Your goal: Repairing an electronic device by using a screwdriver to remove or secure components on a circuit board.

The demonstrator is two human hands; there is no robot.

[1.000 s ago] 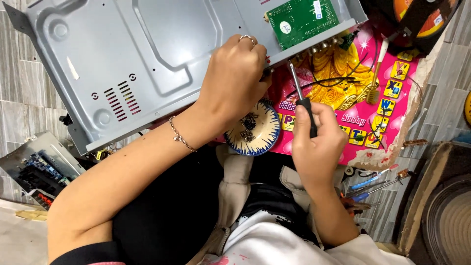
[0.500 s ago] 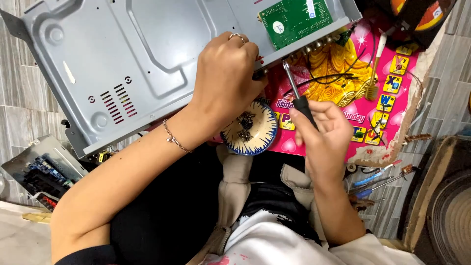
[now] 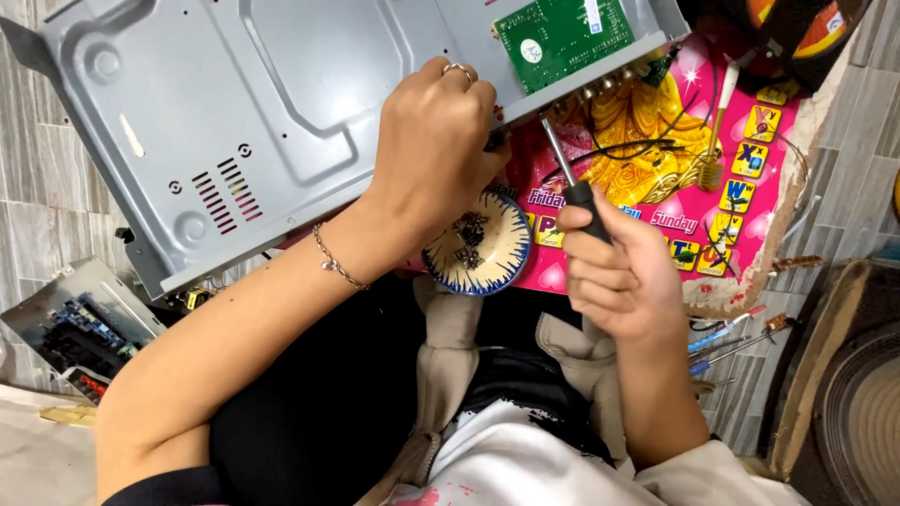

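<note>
Fingers of your right hand (image 3: 619,272) clench the black-handled screwdriver (image 3: 565,173); its shaft slants up-left, tip apparently at the grey metal chassis (image 3: 281,112) edge, which your left hand (image 3: 436,155) grips.

A small white round sticker (image 3: 532,52) sits on the green circuit board (image 3: 562,36) at the top, with a white strip label (image 3: 592,14) near the board's upper edge. Under the grey metal case (image 3: 234,122) lies a pink printed sheet (image 3: 750,131) — gold picture, yellow squares — edges torn.
</note>
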